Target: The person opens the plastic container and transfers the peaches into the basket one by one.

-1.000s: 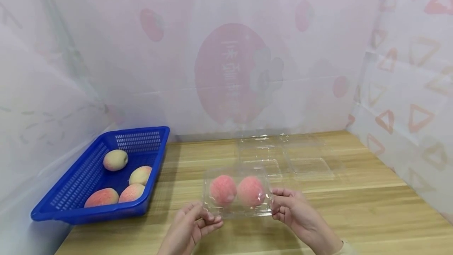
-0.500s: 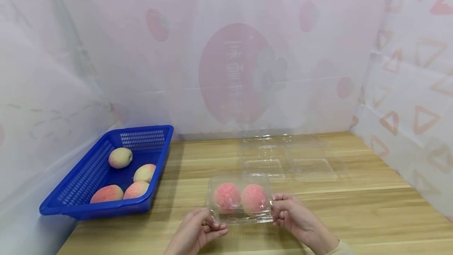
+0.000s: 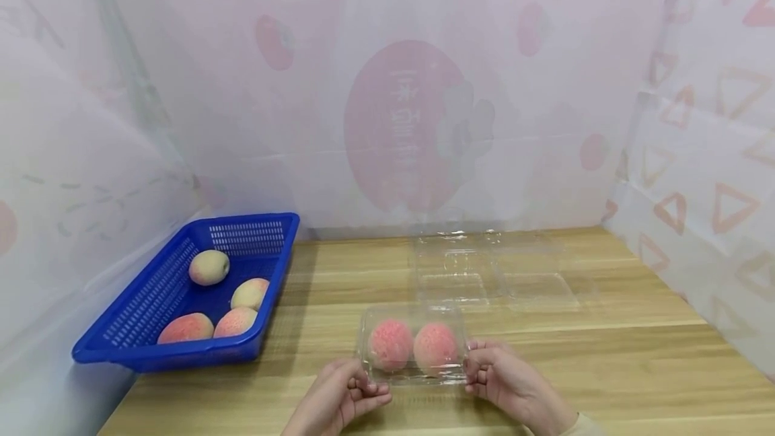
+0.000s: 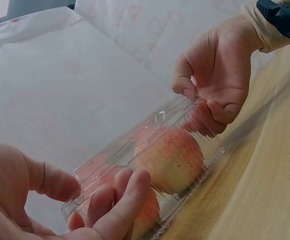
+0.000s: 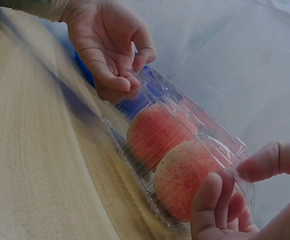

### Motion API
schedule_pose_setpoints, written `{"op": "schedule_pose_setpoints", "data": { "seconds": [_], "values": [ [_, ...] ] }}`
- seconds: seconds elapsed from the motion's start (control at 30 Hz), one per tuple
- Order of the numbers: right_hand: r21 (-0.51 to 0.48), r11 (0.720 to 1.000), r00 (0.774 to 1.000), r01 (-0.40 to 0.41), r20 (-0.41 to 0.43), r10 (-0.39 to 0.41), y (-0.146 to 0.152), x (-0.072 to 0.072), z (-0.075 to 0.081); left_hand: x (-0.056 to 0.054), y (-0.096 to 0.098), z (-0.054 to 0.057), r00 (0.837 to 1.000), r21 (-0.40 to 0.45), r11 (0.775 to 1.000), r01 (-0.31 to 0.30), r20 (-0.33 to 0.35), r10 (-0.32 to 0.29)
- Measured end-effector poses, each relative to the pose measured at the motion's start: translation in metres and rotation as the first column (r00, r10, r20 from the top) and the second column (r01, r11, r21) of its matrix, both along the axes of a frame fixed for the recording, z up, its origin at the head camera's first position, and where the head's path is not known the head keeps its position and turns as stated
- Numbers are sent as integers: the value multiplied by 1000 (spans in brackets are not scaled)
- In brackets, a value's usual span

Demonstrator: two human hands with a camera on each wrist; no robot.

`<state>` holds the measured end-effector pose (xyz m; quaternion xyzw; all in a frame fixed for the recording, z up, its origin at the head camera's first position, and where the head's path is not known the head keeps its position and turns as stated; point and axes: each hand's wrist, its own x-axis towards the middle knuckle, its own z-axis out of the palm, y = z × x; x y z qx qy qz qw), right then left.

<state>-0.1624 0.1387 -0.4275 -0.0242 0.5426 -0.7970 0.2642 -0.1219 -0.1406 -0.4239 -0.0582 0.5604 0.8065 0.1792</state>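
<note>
A clear plastic clamshell box with its lid down is held between the two hands near the front of the table. Two pink peaches sit side by side inside it. My left hand pinches the box's near left corner between thumb and fingers. At the near right corner, my right hand pinches the rim the same way. The left wrist view shows the box's ridged side just over the wood; whether its base touches the table I cannot tell.
A blue plastic basket holding several peaches stands at the left. Further clear plastic boxes lie at the back, right of centre. Printed white sheeting encloses the wooden table at the back and sides.
The box has come slightly down and nearer to me, with both hands still pinching its corners. The whole head view has shifted a little, so the background sits further right.
</note>
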Motion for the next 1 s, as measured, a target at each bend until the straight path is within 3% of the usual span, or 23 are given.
{"op": "schedule_pose_setpoints", "data": {
  "seconds": [0.53, 1.0],
  "values": [
    [18, 999, 999, 47, 13, -47, 2, -4, -6, -3, 1, -8, 1000, 1, 1000, -12, -17, 12],
    [4, 998, 998, 64, 21, -64, 3, -4, -6, -3, 2, -7, 1000, -6, 1000, -12, -22, 11]
  ]
}}
